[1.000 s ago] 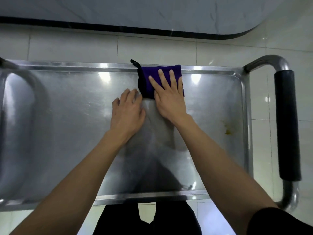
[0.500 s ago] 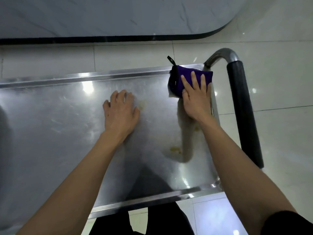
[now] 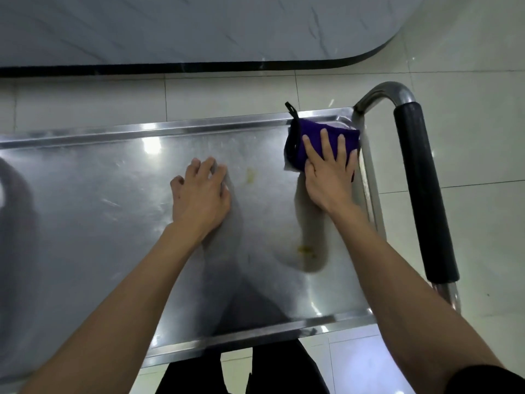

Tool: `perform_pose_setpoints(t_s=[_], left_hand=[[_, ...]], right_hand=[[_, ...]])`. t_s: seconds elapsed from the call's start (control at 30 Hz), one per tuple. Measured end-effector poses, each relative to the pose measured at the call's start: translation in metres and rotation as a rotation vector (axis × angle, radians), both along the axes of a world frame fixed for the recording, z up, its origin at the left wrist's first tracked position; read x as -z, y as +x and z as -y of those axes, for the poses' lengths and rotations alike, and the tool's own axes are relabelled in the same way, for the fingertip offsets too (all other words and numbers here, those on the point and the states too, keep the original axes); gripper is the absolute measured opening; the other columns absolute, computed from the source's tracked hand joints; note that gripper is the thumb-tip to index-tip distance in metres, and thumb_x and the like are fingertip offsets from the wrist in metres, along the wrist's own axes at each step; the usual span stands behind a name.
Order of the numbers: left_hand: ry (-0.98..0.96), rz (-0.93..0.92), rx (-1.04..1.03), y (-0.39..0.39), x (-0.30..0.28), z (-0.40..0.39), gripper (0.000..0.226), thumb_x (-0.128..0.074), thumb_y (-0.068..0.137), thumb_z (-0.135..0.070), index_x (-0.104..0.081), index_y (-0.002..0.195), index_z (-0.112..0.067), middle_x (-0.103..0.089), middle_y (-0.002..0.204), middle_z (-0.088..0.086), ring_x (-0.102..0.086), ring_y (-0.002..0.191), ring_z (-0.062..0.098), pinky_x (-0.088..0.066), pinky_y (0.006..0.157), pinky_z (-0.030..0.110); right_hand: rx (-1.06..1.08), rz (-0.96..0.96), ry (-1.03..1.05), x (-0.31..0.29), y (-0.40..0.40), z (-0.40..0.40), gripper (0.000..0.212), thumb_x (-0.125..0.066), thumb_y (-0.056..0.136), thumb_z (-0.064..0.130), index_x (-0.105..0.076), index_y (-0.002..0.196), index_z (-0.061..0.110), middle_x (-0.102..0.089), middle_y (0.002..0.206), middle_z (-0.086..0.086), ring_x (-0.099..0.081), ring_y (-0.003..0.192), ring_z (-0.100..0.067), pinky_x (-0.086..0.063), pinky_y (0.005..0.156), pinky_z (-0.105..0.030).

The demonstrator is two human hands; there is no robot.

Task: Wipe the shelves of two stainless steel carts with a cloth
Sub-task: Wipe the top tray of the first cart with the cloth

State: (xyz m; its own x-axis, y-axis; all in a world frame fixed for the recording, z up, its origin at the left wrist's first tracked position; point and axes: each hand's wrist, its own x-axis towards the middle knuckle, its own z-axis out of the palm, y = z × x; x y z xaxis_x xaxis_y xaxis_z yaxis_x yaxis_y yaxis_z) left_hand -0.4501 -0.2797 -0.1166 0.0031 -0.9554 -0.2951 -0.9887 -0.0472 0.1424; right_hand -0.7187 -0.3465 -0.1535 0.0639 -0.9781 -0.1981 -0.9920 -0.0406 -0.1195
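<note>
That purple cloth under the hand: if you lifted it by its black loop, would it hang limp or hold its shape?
Probably limp: the purple cloth lies folded and flattened under the right hand. It looks light for its size. It likely slides easily on the smooth steel shelf.

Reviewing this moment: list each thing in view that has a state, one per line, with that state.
Folded purple cloth with a black loop: flat on the shelf's far right corner, under the right hand.
Right hand: fingers straight, pressing the cloth.
Left hand: resting on bare steel, fingers slightly bent, holding nothing.
Stainless steel cart top shelf: smeared, yellowish spots unwiped.
Black foam-covered cart handle: untouched.
</note>
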Motion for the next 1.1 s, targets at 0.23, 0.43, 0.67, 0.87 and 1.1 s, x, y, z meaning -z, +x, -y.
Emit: perform_pose_setpoints(t_s=[0.23,0.43,0.67,0.87,1.1], left_hand=[[-0.014,-0.158,-0.044,0.033,-0.008,-0.02,0.045,-0.05,0.092,-0.03,-0.055,0.134,-0.013,-0.043,0.148,0.007,-0.036,0.137,0.029,-0.041,0.106,0.05],[0.0,-0.154,0.031,0.058,-0.001,-0.062,0.045,-0.052,0.093,-0.028,-0.055,0.135,-0.013,-0.042,0.144,0.011,-0.037,0.133,0.029,-0.039,0.108,0.046],[0.036,-0.127,0.129,0.071,0.001,-0.073,0.058,-0.054,0.092,-0.028,-0.042,0.146,-0.012,-0.025,0.158,0.012,-0.021,0.148,0.031,-0.032,0.116,0.048],[0.068,-0.085,0.06,0.052,-0.001,-0.076,0.061,-0.049,0.097,-0.036,-0.032,0.151,-0.013,-0.018,0.162,0.012,-0.011,0.152,0.032,-0.026,0.119,0.053],[0.076,-0.133,0.041,-0.022,-0.011,-0.069,0.045,-0.046,0.095,-0.038,-0.052,0.134,-0.016,-0.038,0.149,0.008,-0.032,0.136,0.03,-0.041,0.1,0.05]], right_hand=[[-0.08,0.026,0.003,-0.002,0.088,-0.046,0.058,-0.024,0.099,0.041,-0.015,0.156,0.044,-0.008,0.168,-0.001,0.004,0.153,-0.034,0.003,0.122,-0.059],[-0.233,0.062,-0.002,0.002,0.166,-0.076,0.058,-0.031,0.1,0.039,-0.017,0.157,0.041,-0.008,0.168,-0.003,0.006,0.153,-0.035,0.003,0.121,-0.06],[-0.233,0.131,0.009,-0.001,0.172,-0.078,0.053,-0.028,0.105,0.038,-0.018,0.157,0.043,-0.006,0.168,0.003,0.007,0.154,-0.028,0.005,0.123,-0.053],[-0.208,0.131,0.0,-0.005,0.142,-0.081,0.053,-0.029,0.105,0.037,-0.017,0.157,0.043,-0.006,0.168,0.003,0.008,0.154,-0.028,0.006,0.123,-0.051],[-0.137,0.114,0.012,-0.011,0.054,-0.082,0.053,-0.029,0.105,0.037,-0.016,0.157,0.044,-0.005,0.168,0.004,0.007,0.154,-0.027,0.007,0.123,-0.049]])
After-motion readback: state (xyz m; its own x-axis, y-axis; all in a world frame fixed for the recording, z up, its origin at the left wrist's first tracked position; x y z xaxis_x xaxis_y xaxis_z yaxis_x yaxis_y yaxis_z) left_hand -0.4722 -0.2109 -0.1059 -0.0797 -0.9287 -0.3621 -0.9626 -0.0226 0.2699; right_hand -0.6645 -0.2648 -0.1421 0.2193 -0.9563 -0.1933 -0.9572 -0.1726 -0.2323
